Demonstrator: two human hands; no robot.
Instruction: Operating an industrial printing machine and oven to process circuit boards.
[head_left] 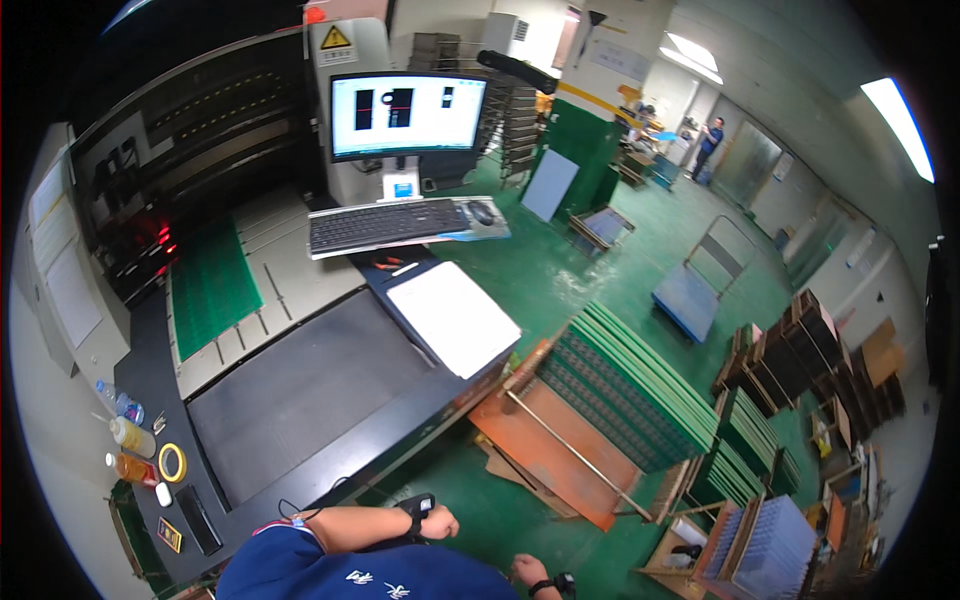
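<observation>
A: Nearest the lens is the dark blue cloth shirt [310, 575], then the bare left hand [438, 523] and bare right hand [528, 570], each with a black wrist strap. What are the fingers doing?

B: On the left they are folded into a loose fist, nothing seen inside. On the right they are bent, the palm hidden; I cannot tell whether they grasp anything.

A: Where is the load nearest them?

B: Ahead and to the right, apart from both hands: a thick stack of patterned green panels [620, 410] on a flat orange platform [555, 460], seemingly on edge. A bump to the straight metal bar [570, 448] beside it might, I'd judge, make the stack slide.

A: And to the left?

B: An amber plastic bottle with a white cap [132, 467] on the dark bench [350, 440]. A careless elbow could tip it, and a leak might reach the black rubber-looking mat [310, 380].

A: Farther off?

B: One flat green sheet [215, 285] lies on the pale slotted bed [285, 255]; if nothing holds it, a nudge could skew it. Beyond, the black mouse [481, 212] beside the black keyboard [385, 228] could be knocked off.
</observation>
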